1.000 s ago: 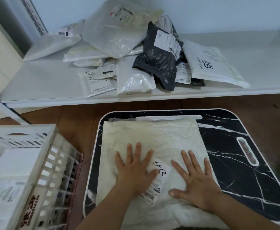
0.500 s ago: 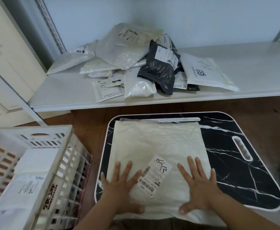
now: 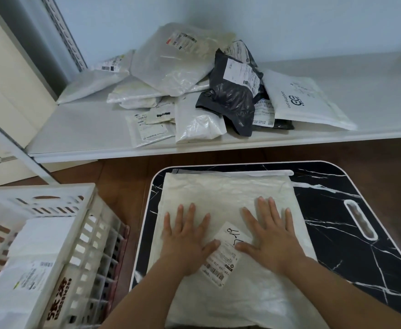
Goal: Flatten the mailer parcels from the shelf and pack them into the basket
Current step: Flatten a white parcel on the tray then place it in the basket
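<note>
Palms are being pressed flat on a cream mailer [image 3: 221,195] lying on the black marble tabletop [image 3: 351,236], left hand [image 3: 186,241] and right hand [image 3: 269,236] both spread either side of its label [image 3: 223,255]. More parcels [image 3: 194,74] are being kept heaped on the shelf [image 3: 372,91]; flattened ones are being held in the basket [image 3: 85,236] at left.

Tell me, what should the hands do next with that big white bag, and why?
Probably slide both palms outward once more. The left hand and right hand lie flat on the white mailer, which still looks wrinkled on the black marble tray table. Then it can go in the basket.
</note>
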The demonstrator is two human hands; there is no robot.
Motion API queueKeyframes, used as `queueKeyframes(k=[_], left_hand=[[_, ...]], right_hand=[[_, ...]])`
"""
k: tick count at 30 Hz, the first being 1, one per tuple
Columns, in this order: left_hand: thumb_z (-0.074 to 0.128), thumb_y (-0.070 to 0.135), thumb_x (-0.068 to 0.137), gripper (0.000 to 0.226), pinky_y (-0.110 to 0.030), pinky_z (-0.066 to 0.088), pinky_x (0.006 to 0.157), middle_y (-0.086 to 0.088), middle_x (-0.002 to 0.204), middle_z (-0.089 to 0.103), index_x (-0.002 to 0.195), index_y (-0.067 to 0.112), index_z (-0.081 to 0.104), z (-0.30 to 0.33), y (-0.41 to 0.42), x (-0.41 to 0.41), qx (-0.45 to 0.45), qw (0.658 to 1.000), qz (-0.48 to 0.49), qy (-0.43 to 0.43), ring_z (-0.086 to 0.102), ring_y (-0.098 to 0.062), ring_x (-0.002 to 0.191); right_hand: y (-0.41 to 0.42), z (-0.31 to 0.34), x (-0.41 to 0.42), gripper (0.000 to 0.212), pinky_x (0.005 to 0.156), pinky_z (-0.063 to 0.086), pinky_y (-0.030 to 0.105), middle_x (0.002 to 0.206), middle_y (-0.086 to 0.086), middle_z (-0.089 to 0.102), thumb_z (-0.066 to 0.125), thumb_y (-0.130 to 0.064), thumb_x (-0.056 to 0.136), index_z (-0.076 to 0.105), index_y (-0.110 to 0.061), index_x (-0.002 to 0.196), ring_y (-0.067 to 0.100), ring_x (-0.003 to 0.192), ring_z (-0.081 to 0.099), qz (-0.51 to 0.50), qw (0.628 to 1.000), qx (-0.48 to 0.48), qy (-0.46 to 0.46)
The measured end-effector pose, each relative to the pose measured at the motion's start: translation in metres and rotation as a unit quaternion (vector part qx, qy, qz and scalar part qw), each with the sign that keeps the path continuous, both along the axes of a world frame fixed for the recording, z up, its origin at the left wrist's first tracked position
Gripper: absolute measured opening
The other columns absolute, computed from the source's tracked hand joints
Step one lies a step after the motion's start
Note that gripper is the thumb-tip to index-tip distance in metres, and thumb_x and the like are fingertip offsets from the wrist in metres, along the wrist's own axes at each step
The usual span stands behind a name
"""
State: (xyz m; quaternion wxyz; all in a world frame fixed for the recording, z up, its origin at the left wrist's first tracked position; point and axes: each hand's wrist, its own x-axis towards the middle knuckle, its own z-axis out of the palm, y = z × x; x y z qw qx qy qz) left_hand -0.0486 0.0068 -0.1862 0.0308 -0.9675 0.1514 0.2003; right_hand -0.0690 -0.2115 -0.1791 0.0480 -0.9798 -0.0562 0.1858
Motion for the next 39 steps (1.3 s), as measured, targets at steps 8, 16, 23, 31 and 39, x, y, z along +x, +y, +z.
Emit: queueKeyframes(k=[8,16,23,31,39], left_hand=[[0.0,0.074,0.085,0.069,-0.063,-0.015,0.108,0.003,0.149,-0.043,0.139,0.045,-0.031,-0.025,-0.006,0.044,-0.014,1.0,0.008,-0.018,-0.042,-0.029,0.134],[-0.014,0.076,0.075,0.071,-0.062,-0.017,0.109,0.005,0.147,-0.044,0.136,0.047,-0.035,-0.032,-0.008,0.045,-0.023,0.999,0.023,-0.027,-0.043,-0.027,0.134],[-0.002,0.075,0.08,0.076,-0.053,-0.016,0.114,0.0,0.153,-0.035,0.145,0.042,-0.022,-0.027,0.017,0.026,-0.048,0.994,0.09,-0.022,-0.034,-0.03,0.139],[0.079,0.039,0.073,0.068,-0.04,0.051,0.086,-0.014,0.119,0.06,0.125,0.003,0.054,0.005,0.043,0.009,-0.332,0.803,0.494,-0.006,0.06,-0.032,0.105],[0.083,0.007,0.07,0.039,-0.044,0.056,0.084,-0.016,0.101,0.072,0.106,0.001,0.07,0.065,0.055,-0.025,-0.521,0.676,0.459,0.246,0.069,-0.032,0.091]], right_hand=[[0.015,-0.034,0.042,0.085,0.107,-0.019,0.065,0.145,-0.002,-0.048,-0.025,-0.083,0.062,-0.033,-0.046,0.138,0.025,0.13,-0.048,0.027,0.999,-0.039,0.013],[0.015,-0.035,0.046,0.08,0.106,-0.022,0.063,0.142,-0.004,-0.051,-0.018,-0.082,0.066,-0.033,-0.048,0.137,0.023,0.13,-0.049,0.014,0.999,-0.032,0.027],[-0.008,-0.026,0.032,0.1,0.112,-0.02,0.054,0.147,0.001,-0.046,0.001,-0.095,0.06,-0.034,-0.043,0.138,0.023,0.135,-0.042,-0.081,0.996,0.008,0.021],[-0.051,0.016,0.002,0.091,0.098,0.042,0.042,0.132,0.021,0.051,0.081,-0.045,0.069,0.04,-0.002,0.139,0.038,0.123,0.047,-0.494,0.852,0.172,0.001],[-0.067,0.052,-0.037,0.054,0.078,0.056,0.051,0.083,0.024,0.072,0.089,-0.018,0.041,0.07,0.006,0.084,0.039,0.078,0.07,-0.495,0.771,0.39,0.094]])
